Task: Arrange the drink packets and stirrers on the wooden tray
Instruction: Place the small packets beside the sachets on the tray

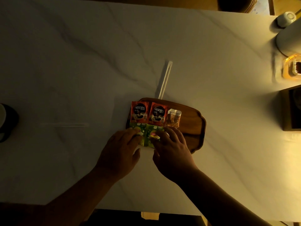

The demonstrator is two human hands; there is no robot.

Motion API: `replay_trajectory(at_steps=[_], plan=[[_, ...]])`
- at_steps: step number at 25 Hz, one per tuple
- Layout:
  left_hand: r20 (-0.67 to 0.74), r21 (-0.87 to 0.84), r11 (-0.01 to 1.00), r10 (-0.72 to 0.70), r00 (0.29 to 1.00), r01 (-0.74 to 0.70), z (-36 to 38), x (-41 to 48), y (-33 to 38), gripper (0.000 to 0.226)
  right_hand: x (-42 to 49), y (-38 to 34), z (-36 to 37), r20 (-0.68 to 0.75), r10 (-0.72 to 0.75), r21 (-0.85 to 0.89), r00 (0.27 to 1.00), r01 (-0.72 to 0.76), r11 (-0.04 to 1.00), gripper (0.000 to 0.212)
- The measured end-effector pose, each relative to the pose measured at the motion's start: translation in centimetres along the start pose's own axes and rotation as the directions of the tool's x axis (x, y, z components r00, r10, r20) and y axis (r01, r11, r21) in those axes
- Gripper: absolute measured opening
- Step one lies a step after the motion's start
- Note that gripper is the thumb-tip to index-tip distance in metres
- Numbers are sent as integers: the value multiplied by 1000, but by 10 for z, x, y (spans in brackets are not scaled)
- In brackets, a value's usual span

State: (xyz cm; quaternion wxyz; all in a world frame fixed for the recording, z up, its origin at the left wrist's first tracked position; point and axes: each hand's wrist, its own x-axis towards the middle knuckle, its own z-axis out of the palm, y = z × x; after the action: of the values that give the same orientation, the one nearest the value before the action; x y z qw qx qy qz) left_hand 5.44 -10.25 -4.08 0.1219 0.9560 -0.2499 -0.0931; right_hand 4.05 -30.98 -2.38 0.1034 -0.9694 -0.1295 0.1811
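Observation:
A wooden tray point(192, 124) lies on the white marble table. Two red Nescafe packets point(139, 112) point(158, 114) lie side by side along its far edge, with a small clear packet of brown contents point(173, 118) to their right. Two green Lipton packets point(138, 128) point(154, 134) lie in front of them. My left hand point(121, 149) presses its fingertips on the left green packet. My right hand point(171, 149) rests its fingers on the right green packet. A white wrapped stirrer point(165, 79) lies on the table beyond the tray. Another stirrer point(65, 124) lies far left, faint.
A dark cup point(6, 121) stands at the left edge. At the right are a white kettle point(290, 38), a small white cup point(286, 18), an amber glass dish point(291, 69) and a dark wooden box point(291, 108). The table's near edge runs below my forearms.

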Motion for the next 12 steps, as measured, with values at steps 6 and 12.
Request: replay_trajectory(at_steps=[6, 12], plan=[[-35, -1, 1000, -6, 999, 6, -3, 0, 0, 41, -1, 0, 4, -63, 30, 31, 998, -28, 999, 47], [-86, 5, 999, -45, 995, 46, -16, 41, -5, 46, 38, 11, -11, -164, 66, 21, 984, -64, 998, 60]])
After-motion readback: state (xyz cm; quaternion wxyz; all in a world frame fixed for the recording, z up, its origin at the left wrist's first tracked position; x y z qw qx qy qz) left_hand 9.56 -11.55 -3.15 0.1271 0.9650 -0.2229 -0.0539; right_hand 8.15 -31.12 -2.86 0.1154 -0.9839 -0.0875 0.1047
